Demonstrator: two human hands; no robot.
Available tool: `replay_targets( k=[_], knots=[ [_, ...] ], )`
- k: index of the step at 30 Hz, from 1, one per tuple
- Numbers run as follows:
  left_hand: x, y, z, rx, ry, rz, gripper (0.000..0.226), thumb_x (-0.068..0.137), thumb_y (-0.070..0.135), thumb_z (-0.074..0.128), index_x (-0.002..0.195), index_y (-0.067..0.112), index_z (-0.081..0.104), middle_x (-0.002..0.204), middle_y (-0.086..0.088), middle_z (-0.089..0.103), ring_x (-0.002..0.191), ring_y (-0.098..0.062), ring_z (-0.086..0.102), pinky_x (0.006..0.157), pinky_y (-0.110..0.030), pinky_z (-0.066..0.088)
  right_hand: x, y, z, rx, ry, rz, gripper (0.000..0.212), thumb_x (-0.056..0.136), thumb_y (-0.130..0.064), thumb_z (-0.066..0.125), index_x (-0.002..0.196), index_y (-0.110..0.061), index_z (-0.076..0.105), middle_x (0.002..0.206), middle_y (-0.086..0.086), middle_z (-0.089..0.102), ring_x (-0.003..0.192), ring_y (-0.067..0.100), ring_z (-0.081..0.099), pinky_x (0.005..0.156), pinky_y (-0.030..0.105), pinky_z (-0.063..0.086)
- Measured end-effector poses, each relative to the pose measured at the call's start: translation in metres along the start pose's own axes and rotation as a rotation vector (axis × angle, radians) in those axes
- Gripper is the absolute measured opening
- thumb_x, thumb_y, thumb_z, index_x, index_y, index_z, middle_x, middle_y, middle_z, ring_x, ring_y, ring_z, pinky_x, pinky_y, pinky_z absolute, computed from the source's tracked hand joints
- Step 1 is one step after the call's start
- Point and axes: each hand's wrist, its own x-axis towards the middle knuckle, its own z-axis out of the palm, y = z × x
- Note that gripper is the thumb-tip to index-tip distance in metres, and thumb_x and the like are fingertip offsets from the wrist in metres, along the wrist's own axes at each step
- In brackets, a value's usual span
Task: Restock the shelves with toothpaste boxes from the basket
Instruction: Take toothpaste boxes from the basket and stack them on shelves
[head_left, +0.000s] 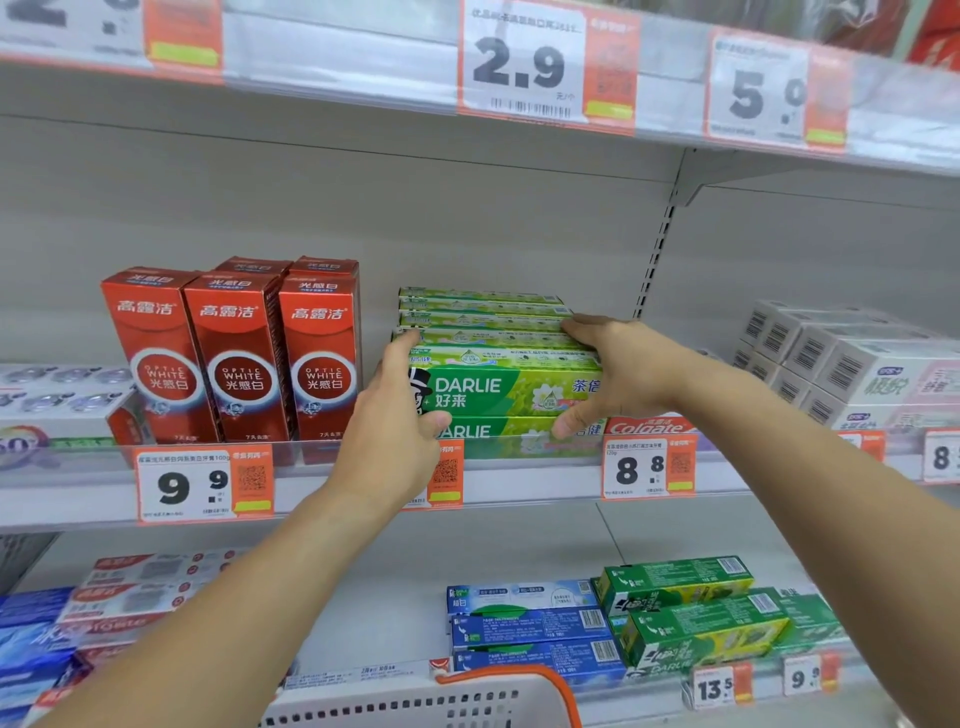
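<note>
A stack of green Darlie toothpaste boxes (498, 387) lies on the middle shelf (519, 480). My left hand (395, 431) grips the left end of the top front box, with the thumb at its lower corner and the fingers up along its end. My right hand (613, 371) holds the right end, fingers lying over the top of the stack and thumb under the box's front edge. The white basket (415, 701) with an orange handle shows at the bottom edge; its contents are hidden.
Red Optic White boxes (239, 358) stand left of the stack. A red Colgate box (649, 427) and white boxes (841, 358) lie to the right. Blue boxes (530, 631) and green boxes (696, 613) fill the shelf below. Price tags line the shelf edges.
</note>
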Motion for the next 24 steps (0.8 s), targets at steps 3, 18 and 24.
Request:
replay_targets(
  k=[3,18,24],
  knots=[
    [0.0,-0.001,0.001,0.024,0.025,0.018,0.081,0.09,0.008,0.069,0.151,0.034,0.023,0.14,-0.005,0.056,0.119,-0.026,0.058,0.096,-0.042,0.052,0.0,0.003,0.003,0.042,0.017,-0.003,0.136,0.05,-0.068,0.082,0.157,-0.014,0.017,0.165,0.0,0.017,0.149,0.023,0.022,0.121,0.035,0.023],
    [-0.025,-0.002,0.001,-0.006,0.115,0.181,0.086,0.087,0.008,0.072,0.153,0.023,0.019,0.148,0.001,0.046,0.132,-0.014,0.048,0.111,-0.032,0.041,-0.068,-0.023,0.055,0.341,0.568,0.04,0.086,0.074,-0.032,0.086,0.147,-0.024,0.041,0.156,0.002,0.028,0.113,-0.009,0.037,0.101,0.003,0.02],
    [-0.116,-0.026,-0.001,-0.294,0.181,0.285,0.028,0.091,0.008,0.065,0.111,0.023,0.054,0.101,0.006,0.063,0.09,-0.008,0.061,0.08,-0.015,0.046,-0.136,-0.091,0.133,0.528,0.759,-0.022,0.018,0.08,-0.005,0.07,0.092,-0.018,0.065,0.085,-0.007,0.062,0.076,0.006,0.055,0.072,0.012,0.04]
  ],
)
